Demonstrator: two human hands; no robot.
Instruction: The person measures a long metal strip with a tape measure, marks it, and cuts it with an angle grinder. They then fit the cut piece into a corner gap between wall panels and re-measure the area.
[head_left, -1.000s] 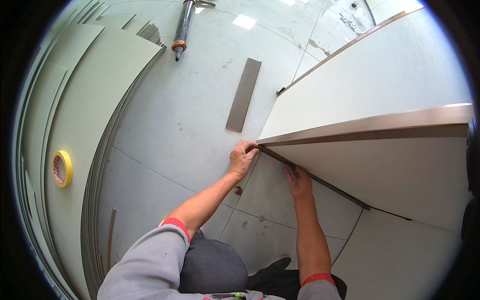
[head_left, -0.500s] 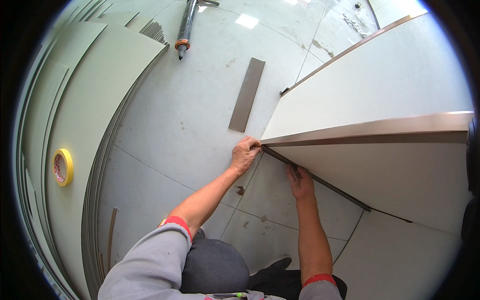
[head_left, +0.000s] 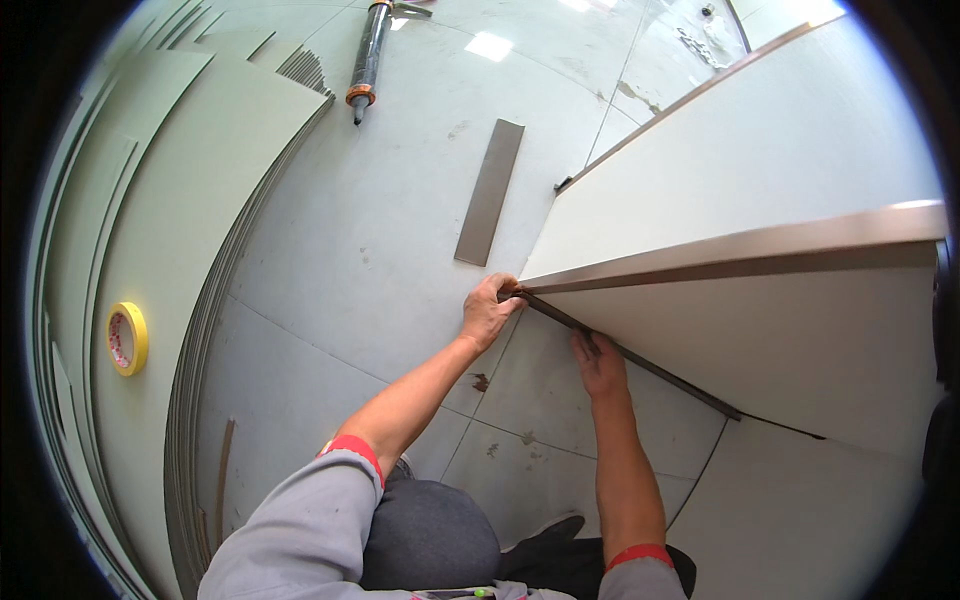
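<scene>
On the left, a round yellow roll of tape (head_left: 141, 342) lies on a stack of thin, pale, large flat panels (head_left: 230, 150). Further right, on the grey tiled floor (head_left: 320, 240), lies a dark tube-shaped caulking gun with an orange ring (head_left: 368, 60), and after it a flat, straight, grey-brown strip (head_left: 490, 192). Just below this is the person's left hand (head_left: 488, 314); its fingers are drawn narrow and seem to pinch the near end of a long, thin, dark brown edge strip (head_left: 670, 375). This edge strip runs slantwise from the left hand toward the lower right, along the bottom of a big white panel with a shiny brown metal border (head_left: 800, 345). The right hand (head_left: 601, 368) has its fingertips against the strip, away from its left end; whether they grip it, I cannot tell.

I judge the edge strip to be light, rather stiff across short parts but easy to bend over its length, and maybe a little slippery. Two holds are therefore wise: a pinch at the end and flat fingers as support along the middle
</scene>
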